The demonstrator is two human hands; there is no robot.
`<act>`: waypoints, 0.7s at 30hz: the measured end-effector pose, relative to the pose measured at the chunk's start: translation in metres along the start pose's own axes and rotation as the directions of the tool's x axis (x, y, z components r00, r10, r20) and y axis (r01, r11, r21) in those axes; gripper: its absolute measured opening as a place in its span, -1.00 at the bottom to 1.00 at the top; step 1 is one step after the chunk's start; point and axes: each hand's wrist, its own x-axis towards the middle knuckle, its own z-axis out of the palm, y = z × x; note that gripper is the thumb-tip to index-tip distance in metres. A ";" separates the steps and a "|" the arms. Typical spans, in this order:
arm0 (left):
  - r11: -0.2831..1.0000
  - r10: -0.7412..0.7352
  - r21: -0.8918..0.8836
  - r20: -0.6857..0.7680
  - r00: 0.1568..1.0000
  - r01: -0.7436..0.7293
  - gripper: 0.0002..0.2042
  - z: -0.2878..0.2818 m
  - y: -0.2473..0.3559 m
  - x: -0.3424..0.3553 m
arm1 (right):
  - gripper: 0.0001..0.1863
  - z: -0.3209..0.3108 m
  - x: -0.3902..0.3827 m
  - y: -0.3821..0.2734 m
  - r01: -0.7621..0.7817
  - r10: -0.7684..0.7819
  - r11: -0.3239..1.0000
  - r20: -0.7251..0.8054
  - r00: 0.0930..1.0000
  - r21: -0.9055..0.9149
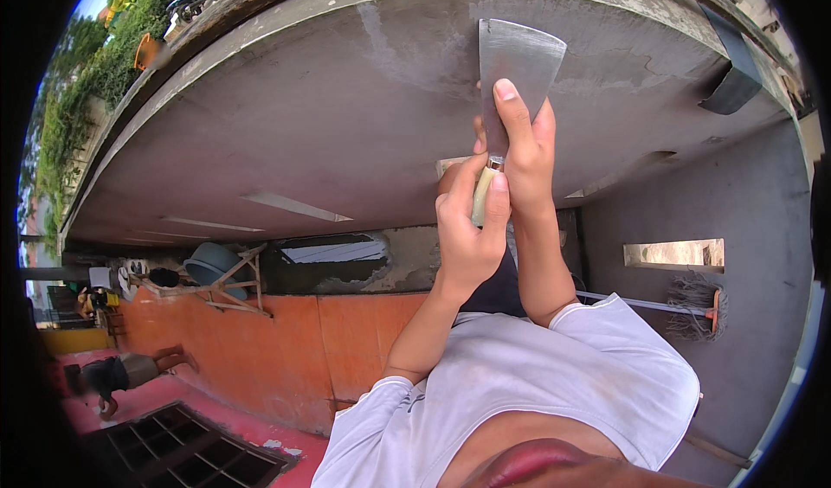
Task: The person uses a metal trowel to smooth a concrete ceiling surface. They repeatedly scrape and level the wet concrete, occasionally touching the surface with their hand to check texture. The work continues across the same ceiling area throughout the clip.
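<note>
A wide putty knife with a flared grey metal blade and a short pale handle is held up before the grey wall, blade upward. My left hand is closed round the handle, thumb along it. My right hand grips the blade's lower part, with its thumb flat on the near face and the other fingers mostly hidden behind it. Both hands are close together, the right one slightly higher.
A mop leans by the right wall, below a slot opening. A dark bent strip hangs from the wall top. Left are a blue-grey basin on a wooden stand, a puddle and another person.
</note>
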 end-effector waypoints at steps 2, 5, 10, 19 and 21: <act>0.999 0.019 -0.048 0.008 1.000 -0.019 -0.68 0.001 0.007 0.010 | -0.68 0.001 0.006 -0.006 0.027 -0.028 1.000 0.037 0.999 0.006; 0.995 0.019 -0.099 0.004 1.000 -0.019 -0.68 -0.002 0.020 0.024 | -0.67 0.021 0.016 -0.019 0.031 -0.031 0.999 0.022 0.999 0.024; 0.987 -0.083 -0.139 0.015 0.996 0.084 -0.63 -0.012 -0.013 -0.014 | -0.68 -0.001 -0.011 0.024 -0.055 0.056 0.996 0.006 0.998 -0.076; 0.803 -0.575 0.160 -0.041 0.817 0.574 -0.54 -0.102 -0.119 -0.175 | -0.65 -0.104 -0.132 0.148 -0.412 0.470 0.762 -0.011 0.883 -0.499; 0.787 -0.566 0.162 -0.194 0.801 0.595 -0.50 -0.119 -0.128 -0.202 | -0.66 -0.125 -0.149 0.152 -0.498 0.535 0.752 -0.041 0.844 -0.431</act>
